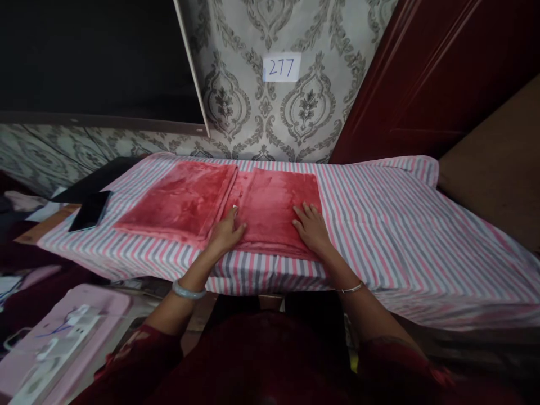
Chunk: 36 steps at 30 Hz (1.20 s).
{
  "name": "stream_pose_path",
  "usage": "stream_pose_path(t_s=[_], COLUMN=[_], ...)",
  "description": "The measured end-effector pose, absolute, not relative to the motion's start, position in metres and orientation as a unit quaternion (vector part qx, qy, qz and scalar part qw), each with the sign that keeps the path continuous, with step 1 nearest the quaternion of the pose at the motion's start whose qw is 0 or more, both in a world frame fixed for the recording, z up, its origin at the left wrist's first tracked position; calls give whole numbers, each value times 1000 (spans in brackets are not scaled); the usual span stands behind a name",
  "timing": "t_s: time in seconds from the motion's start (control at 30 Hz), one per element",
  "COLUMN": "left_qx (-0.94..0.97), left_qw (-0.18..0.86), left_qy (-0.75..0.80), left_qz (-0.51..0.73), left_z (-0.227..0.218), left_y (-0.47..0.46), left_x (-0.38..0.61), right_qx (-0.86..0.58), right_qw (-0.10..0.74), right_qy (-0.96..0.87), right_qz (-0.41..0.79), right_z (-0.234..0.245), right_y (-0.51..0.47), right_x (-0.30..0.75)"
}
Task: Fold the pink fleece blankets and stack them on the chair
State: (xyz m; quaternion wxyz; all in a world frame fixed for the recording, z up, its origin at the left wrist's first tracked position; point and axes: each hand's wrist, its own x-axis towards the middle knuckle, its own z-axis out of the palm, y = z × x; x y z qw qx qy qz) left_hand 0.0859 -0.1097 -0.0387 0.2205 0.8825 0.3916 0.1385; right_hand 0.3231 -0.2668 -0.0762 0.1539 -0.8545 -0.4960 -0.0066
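A plush red blanket (274, 197) lies in flat folded layers, its right section before me and its left section (181, 197) beside it, with a ridge of folded edges between. Whether the two sections are one piece I cannot tell. My left hand (226, 232) rests by that ridge, thumb and index finger apart; a small white bit, perhaps a tag (234, 207), shows at its fingertip. My right hand (312, 228) lies flat with spread fingers on the right section, near its right edge. Neither hand grips anything that I can see.
Under the blanket is a striped cloth (379, 225) covering the table. A dark phone (90, 211) lies at the left end. Behind stand a large screen (97, 62) and a wall with a paper (282, 67) marked 277. A power strip (63, 349) sits lower left.
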Motion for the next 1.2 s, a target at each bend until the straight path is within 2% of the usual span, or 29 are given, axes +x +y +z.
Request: stream_pose_path(t_s=[0.23,0.53,0.63,0.73,0.8,0.87,1.07,1.2], left_qx=[887,917,909,896,917,947,974,977], left_qw=[302,219,177,92,65,64,70,72], left_qy=[301,310,347,381,332,264,210,196], left_qz=[177,123,147,208,211,171,40,44], left_z=[-47,-48,-36,-15,-3,2,-36,-58], left_y=[-109,-110,-111,-123,-137,-152,-173,-167], left_x=[89,82,76,85,107,138,202,197], right_qx=[-856,-856,-845,-824,-813,-811,-856,-864], right_qw=[140,146,189,290,355,372,212,169], right_qy=[-497,-497,-500,-486,-463,-451,-470,-472], right_qz=[-2,2,11,13,3,-14,-32,-41], right_z=[-77,-81,-77,-68,-62,-60,-78,-83], right_y=[-268,-267,-268,-269,-267,-263,-256,-259], right_x=[324,324,332,339,340,336,314,309])
